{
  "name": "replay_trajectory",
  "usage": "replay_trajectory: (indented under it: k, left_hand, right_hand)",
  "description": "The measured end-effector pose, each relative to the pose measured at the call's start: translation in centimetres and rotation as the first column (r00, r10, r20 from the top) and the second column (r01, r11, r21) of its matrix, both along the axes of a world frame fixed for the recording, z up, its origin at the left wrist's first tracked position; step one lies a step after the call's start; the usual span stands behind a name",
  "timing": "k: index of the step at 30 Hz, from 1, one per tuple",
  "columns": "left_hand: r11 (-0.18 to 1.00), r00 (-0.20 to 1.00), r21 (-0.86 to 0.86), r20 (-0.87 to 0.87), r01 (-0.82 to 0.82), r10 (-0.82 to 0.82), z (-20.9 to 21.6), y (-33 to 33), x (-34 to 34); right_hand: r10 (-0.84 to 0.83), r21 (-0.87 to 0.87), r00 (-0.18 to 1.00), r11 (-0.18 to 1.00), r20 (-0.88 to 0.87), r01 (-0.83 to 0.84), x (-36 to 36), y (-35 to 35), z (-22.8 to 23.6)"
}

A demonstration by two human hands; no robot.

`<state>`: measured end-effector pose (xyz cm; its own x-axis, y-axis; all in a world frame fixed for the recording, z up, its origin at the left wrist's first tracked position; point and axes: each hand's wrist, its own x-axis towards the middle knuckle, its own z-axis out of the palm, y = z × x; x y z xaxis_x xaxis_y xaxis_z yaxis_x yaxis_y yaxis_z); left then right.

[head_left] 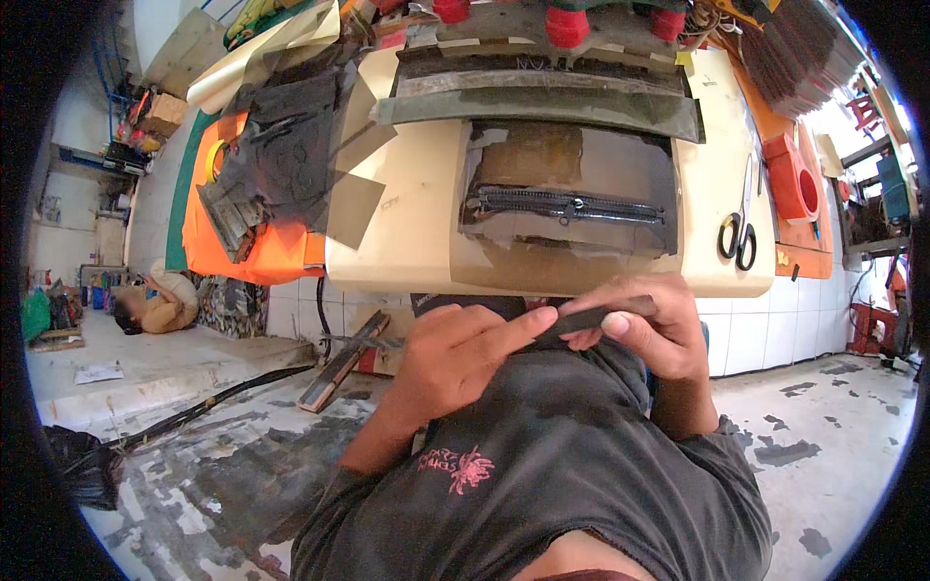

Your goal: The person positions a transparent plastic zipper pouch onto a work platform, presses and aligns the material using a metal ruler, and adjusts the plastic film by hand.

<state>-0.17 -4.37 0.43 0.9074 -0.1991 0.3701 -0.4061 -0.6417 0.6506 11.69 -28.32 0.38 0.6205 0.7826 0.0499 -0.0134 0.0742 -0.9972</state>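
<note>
Worktable (412,242), pale cream on top, spans the space ahead; a dark zippered panel (625,169) lies on it, touched by neither hand. Smoothing or bending by feel looks to be the step under way, and the next move probably calls for a firm pinch on the right with light pressure from the left. Left hand (455,353) is back-up, its index finger stretched rightward, the others curled; whether it pinches anything underneath, I cannot tell. Right hand (668,320) faces it, thumb and bent fingers gripping a narrow dark strip (584,318), held on the person's side of the table's near edge.
</note>
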Motion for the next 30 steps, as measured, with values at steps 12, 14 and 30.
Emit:
replay_trajectory:
  k: [12, 14, 30]
  left_hand:
    - [0.648, 0.754, -0.483, -0.038, -0.589, 0.656, 0.5, 4.7, -0.5]
    - [0.678, 0.755, -0.391, -0.074, -0.623, 0.651, 0.3, 5.0, -0.5]
    - [0.778, 0.777, 0.024, -0.037, -0.628, 0.628, -0.2, 6.2, -0.3]
  right_hand:
    - [0.014, -0.140, 0.456, 0.960, 0.890, 0.242, 0.1, 5.0, -0.6]
    - [0.043, -0.163, 0.383, 0.944, 0.923, 0.288, -0.4, 5.8, -1.1]
    - [-0.061, -0.092, 0.408, 0.934, 0.911, 0.345, -0.1, 5.7, -2.1]
